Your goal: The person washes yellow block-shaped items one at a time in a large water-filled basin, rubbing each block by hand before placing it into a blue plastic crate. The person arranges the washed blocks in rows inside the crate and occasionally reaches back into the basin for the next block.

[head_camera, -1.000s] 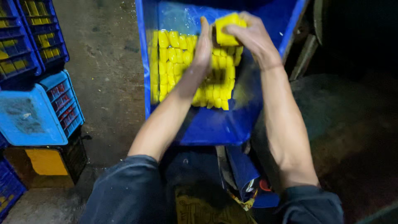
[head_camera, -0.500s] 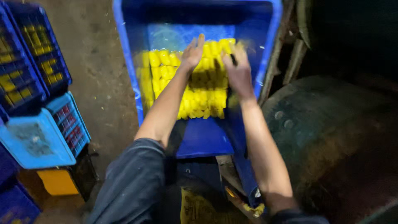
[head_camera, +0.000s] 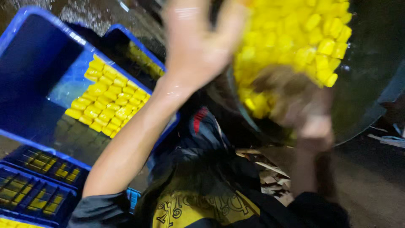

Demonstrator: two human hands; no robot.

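A big slab of small yellow blocks is up in the air at the top right, blurred by motion. My right hand is under it, bearing its weight. My left hand is raised at the top centre with its fingers spread, pressed flat against the slab's left side. At the left stands a large blue tub, wet inside. A smaller patch of yellow blocks in rows remains on its floor, well away from both hands.
Blue slatted crates holding yellow pieces are stacked at the lower left. A dark rounded vessel lies behind and below the lifted blocks at the right. Scraps of debris lie on the dark floor near my legs.
Both hands were down on the blocks in the tub. They have lifted a slab of them out and swung it right, and my view has turned that way too.
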